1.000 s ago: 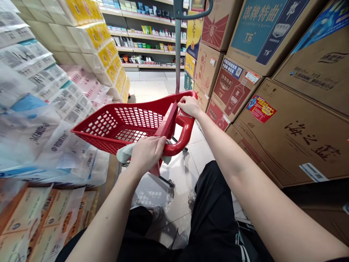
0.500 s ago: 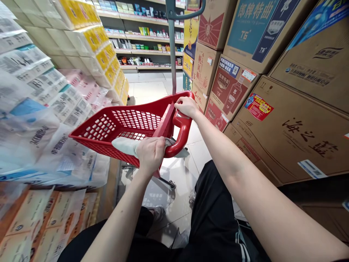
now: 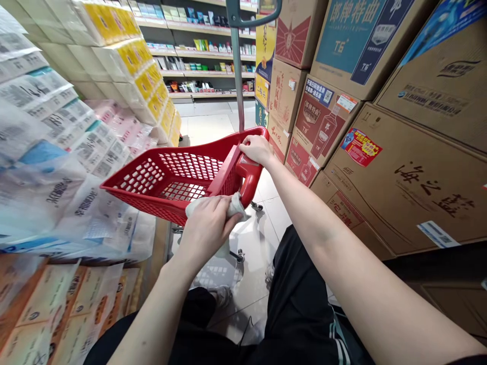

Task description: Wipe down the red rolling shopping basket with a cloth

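A red plastic shopping cart (image 3: 152, 203) with a perforated basket stands in front of me, with a grey metal pole rising behind it. My right hand (image 3: 256, 148) is closed around the far right end of the cart's thick red handle (image 3: 251, 180). Bunched in my left hand (image 3: 208, 218) is a pale cloth (image 3: 236, 207), pressed against the near left end of the handle and the basket rim. Most of the cloth is hidden beneath my fingers. The basket's inside shows bare red mesh.
Cardboard cartons (image 3: 418, 187) are stacked high along the right. Wrapped tissue packs (image 3: 140, 66) pile up on the left, with orange-and-cream packs (image 3: 57, 299) lower down. Shelves of small goods (image 3: 205, 73) stand at the back. My legs are close below the cart.
My left hand has shifted slightly down and turned, and the cloth that trailed over the basket side is now gathered under it. The right hand stays on the handle.
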Demonstrator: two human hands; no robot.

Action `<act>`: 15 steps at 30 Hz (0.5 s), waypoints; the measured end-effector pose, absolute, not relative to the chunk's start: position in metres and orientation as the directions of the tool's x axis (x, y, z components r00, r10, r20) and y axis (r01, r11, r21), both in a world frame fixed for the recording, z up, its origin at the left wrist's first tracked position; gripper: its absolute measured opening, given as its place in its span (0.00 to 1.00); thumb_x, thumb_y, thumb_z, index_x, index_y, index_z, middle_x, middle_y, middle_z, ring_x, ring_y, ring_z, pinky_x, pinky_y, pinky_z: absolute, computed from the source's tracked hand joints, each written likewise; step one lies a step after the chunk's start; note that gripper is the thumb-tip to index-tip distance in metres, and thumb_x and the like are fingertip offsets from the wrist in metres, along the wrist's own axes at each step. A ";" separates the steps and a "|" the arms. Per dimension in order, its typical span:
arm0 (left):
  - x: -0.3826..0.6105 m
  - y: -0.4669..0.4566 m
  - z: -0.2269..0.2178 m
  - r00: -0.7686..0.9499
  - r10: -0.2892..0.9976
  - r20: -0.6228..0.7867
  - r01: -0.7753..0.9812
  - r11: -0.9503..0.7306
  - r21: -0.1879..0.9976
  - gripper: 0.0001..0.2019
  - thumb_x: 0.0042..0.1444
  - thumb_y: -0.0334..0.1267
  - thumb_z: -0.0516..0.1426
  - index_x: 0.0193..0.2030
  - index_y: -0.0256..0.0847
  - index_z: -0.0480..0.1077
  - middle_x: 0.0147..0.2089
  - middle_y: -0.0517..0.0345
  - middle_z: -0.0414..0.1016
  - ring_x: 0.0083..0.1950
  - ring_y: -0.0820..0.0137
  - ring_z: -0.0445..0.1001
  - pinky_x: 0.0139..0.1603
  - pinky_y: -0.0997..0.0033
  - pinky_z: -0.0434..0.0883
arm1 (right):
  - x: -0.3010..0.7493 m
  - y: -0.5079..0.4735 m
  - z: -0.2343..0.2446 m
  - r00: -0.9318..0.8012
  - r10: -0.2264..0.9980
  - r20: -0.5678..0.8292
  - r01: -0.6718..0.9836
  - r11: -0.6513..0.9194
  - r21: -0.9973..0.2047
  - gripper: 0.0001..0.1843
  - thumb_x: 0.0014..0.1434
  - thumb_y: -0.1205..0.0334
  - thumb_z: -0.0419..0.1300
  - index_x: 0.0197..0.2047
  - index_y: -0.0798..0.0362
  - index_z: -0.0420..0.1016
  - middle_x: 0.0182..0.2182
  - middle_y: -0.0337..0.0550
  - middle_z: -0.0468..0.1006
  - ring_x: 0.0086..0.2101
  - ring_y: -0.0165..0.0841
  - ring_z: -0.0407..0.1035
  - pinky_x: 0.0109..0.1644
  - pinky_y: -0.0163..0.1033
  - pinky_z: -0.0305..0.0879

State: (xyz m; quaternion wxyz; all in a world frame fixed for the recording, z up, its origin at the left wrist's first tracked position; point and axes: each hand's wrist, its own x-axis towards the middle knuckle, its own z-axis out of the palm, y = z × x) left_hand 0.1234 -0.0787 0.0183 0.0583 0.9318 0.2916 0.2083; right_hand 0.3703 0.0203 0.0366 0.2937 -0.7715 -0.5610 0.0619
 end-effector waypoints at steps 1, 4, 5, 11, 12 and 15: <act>0.126 -0.074 0.020 0.758 0.569 0.320 0.555 -0.820 0.142 0.20 0.60 0.52 0.50 0.45 0.37 0.70 0.43 0.44 0.76 0.48 0.54 0.74 0.48 0.56 0.69 | 0.369 0.021 0.036 0.363 0.901 0.235 0.831 -0.199 -0.520 0.17 0.57 0.51 0.53 0.42 0.49 0.77 0.47 0.43 0.77 0.52 0.44 0.65 0.55 0.51 0.62; 0.133 -0.063 0.026 0.766 0.603 0.223 0.619 -0.786 0.000 0.25 0.58 0.60 0.48 0.33 0.39 0.70 0.32 0.46 0.76 0.38 0.56 0.76 0.35 0.64 0.67 | 0.368 0.025 0.034 0.361 0.902 0.238 0.836 -0.200 -0.511 0.17 0.57 0.50 0.52 0.42 0.49 0.76 0.48 0.43 0.76 0.52 0.44 0.64 0.55 0.52 0.62; 0.135 -0.062 0.028 0.763 0.616 0.197 0.631 -0.776 -0.018 0.27 0.58 0.62 0.46 0.32 0.39 0.70 0.30 0.47 0.75 0.35 0.57 0.76 0.32 0.66 0.65 | 0.369 0.026 0.033 0.360 0.902 0.236 0.837 -0.202 -0.508 0.17 0.57 0.50 0.52 0.42 0.49 0.76 0.48 0.44 0.76 0.52 0.44 0.64 0.56 0.52 0.61; 0.148 -0.063 0.031 0.708 0.685 0.171 0.696 -0.718 -0.004 0.31 0.61 0.60 0.39 0.29 0.38 0.71 0.30 0.47 0.76 0.34 0.59 0.76 0.30 0.68 0.61 | 0.372 0.031 0.032 0.359 0.904 0.231 0.839 -0.205 -0.504 0.19 0.57 0.48 0.52 0.43 0.49 0.76 0.49 0.44 0.76 0.52 0.45 0.64 0.55 0.53 0.62; 0.150 -0.063 0.030 0.684 0.711 0.166 0.718 -0.695 0.018 0.32 0.62 0.58 0.37 0.28 0.38 0.71 0.30 0.47 0.76 0.35 0.59 0.76 0.31 0.68 0.61 | 0.373 0.031 0.032 0.360 0.903 0.234 0.839 -0.204 -0.504 0.19 0.57 0.48 0.52 0.43 0.49 0.76 0.48 0.44 0.76 0.52 0.45 0.64 0.55 0.53 0.62; 0.153 -0.052 0.032 0.635 0.769 0.072 0.759 -0.638 0.128 0.32 0.63 0.53 0.33 0.27 0.40 0.71 0.31 0.48 0.77 0.37 0.58 0.76 0.32 0.67 0.62 | 0.373 0.031 0.032 0.363 0.901 0.237 0.839 -0.205 -0.504 0.19 0.57 0.48 0.52 0.42 0.49 0.76 0.48 0.44 0.76 0.52 0.45 0.65 0.55 0.52 0.62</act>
